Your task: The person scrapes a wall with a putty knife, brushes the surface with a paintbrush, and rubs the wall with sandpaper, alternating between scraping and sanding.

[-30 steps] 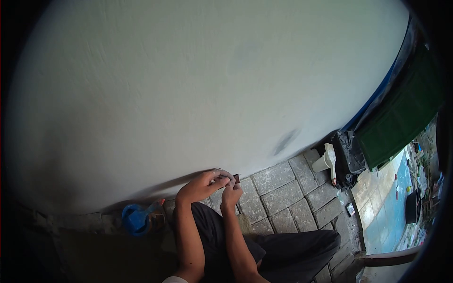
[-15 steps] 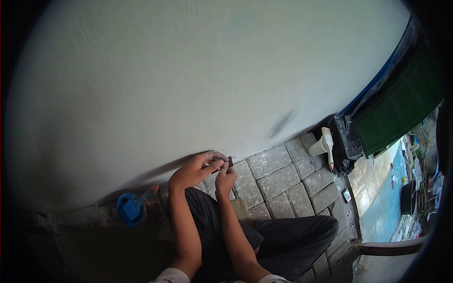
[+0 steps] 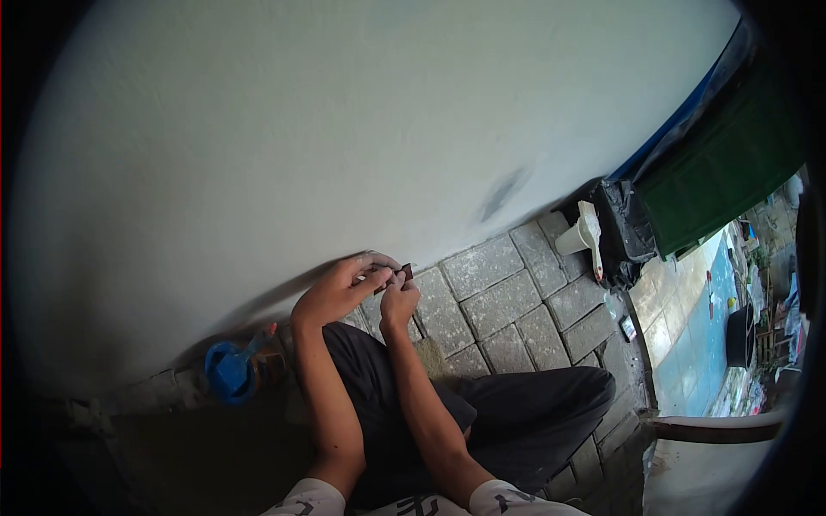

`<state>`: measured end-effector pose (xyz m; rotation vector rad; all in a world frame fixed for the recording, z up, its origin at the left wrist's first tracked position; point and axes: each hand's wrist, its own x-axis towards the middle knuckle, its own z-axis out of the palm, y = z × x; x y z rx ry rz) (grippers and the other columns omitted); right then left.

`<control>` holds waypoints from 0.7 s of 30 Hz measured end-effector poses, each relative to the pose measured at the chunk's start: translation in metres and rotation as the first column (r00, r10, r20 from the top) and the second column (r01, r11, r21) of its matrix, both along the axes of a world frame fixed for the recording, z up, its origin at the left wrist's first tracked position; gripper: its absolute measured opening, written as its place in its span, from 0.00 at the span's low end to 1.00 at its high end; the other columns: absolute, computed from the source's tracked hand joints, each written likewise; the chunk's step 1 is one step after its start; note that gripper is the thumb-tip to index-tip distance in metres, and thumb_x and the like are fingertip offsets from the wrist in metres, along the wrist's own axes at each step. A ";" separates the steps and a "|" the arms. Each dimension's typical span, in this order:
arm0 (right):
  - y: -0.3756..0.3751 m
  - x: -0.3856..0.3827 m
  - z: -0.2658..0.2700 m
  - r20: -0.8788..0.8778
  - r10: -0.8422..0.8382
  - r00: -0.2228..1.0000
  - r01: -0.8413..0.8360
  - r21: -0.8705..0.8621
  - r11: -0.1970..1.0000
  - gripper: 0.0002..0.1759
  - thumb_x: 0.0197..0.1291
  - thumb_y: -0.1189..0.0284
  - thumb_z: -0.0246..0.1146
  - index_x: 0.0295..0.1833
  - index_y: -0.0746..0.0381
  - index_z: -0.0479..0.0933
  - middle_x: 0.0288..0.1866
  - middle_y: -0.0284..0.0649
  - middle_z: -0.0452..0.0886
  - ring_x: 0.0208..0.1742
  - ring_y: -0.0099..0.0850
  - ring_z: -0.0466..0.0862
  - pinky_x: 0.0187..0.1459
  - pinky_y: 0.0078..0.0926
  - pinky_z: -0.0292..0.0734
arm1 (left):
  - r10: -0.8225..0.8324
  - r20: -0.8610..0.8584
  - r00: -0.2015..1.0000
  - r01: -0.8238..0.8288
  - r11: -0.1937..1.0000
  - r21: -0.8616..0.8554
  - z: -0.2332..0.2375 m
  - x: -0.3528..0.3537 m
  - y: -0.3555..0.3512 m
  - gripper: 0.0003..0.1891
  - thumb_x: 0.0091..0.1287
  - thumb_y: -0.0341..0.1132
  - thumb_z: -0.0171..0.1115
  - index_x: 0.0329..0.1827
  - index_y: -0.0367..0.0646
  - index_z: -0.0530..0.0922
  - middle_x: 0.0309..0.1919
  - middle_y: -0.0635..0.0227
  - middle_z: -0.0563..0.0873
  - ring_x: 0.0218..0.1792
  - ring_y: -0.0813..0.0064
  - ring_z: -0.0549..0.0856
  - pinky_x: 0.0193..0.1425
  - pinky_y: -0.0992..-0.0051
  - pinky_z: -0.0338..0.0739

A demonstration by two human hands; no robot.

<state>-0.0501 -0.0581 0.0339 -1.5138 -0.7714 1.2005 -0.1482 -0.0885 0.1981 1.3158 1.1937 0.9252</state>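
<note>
Left hand (image 3: 342, 286) and right hand (image 3: 398, 303) together close to pale wall (image 3: 301, 129), fingers of both curled, pinching small dark brown piece (image 3: 406, 273) between them, above paving (image 3: 495, 297). Blue container (image 3: 230, 373) on ground, person's left. White cup (image 3: 571, 240) with brush (image 3: 592, 236) beside black bag (image 3: 626, 225), right.

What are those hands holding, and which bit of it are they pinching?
A small dark reddish-brown piece. The left hand and right hand pinch it near its middle; one end pokes out, but fingers hide much of it.
</note>
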 end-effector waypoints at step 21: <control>-0.003 0.004 0.015 0.037 0.054 0.998 -0.060 0.171 0.983 0.20 0.76 0.67 0.52 0.43 0.75 0.80 0.34 0.52 0.86 0.34 0.38 0.84 0.41 0.38 0.77 | 0.009 -0.084 0.996 -0.009 1.000 0.007 0.005 0.001 0.001 0.16 0.78 0.36 0.57 0.58 0.33 0.79 0.44 0.67 0.85 0.48 0.80 0.81 0.57 0.75 0.77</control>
